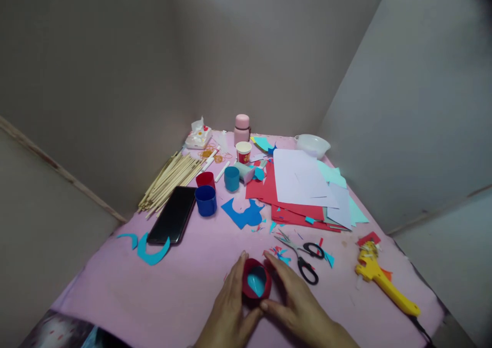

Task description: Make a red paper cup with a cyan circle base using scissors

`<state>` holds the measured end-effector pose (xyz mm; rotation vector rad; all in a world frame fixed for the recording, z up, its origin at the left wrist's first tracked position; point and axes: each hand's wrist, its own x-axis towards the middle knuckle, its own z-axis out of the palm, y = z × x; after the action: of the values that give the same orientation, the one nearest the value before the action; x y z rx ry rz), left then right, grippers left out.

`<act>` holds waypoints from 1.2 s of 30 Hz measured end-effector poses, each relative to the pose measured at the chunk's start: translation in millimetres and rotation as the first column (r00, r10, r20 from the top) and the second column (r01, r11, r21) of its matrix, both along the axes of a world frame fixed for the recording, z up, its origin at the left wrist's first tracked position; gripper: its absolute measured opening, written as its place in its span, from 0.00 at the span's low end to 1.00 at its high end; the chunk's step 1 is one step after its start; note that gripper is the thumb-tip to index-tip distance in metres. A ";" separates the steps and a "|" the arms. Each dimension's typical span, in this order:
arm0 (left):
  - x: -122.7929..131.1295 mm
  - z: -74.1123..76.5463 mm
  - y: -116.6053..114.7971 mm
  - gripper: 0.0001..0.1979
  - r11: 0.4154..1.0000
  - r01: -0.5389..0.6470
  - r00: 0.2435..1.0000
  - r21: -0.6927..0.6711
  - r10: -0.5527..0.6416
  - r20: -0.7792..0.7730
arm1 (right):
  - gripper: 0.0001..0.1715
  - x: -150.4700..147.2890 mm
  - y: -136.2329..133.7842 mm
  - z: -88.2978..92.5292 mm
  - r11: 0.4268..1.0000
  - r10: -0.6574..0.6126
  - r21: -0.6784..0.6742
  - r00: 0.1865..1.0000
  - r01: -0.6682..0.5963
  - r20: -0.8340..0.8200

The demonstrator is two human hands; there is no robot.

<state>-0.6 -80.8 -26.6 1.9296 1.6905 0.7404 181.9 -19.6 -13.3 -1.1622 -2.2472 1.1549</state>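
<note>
Both my hands cup a small red paper cup point(256, 281) with a light blue piece inside it, near the front of the pink table point(115, 286). My left hand point(230, 307) wraps its left side, fingers curled round the wall. My right hand point(295, 302) presses the right side, thumb at the bottom rim. Black-handled scissors point(305, 258) lie just right of my right hand, among small paper scraps.
A black phone point(172, 215), a bundle of wooden sticks point(169, 179), red, blue and teal paper cups point(206, 200), a blue paper cut-out point(244, 215), stacked red and white sheets point(303, 189), a white bowl point(313, 144), a pink bottle point(242, 128) and a yellow glue gun point(380, 279) lie about. Grey partition walls enclose the table.
</note>
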 end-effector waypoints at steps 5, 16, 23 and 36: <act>-2.9 0.6 -2.9 0.49 0.999 -0.019 0.998 -0.038 0.021 0.061 | 0.53 3.5 -3.0 -5.4 0.999 -0.020 -0.043 1.000 0.020 -0.005; 5.8 -10.7 -3.1 0.45 0.996 0.054 0.995 0.077 -0.060 0.075 | 0.49 -7.0 -6.1 6.6 0.873 0.111 0.472 0.992 -0.123 0.053; 1.1 -11.2 -9.2 0.37 0.987 -0.078 0.918 -0.143 0.127 0.376 | 0.35 -14.7 0.3 11.2 0.936 0.064 0.339 0.992 -0.099 0.113; 38.2 33.3 39.1 0.41 0.874 0.047 0.158 -0.484 0.472 0.867 | 0.36 -12.7 -16.7 -13.3 0.937 -0.243 0.181 0.931 0.298 -0.274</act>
<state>37.6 -41.6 6.7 0.4680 1.0400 1.2409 169.2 -36.3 -26.7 -1.1275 -1.8979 0.8631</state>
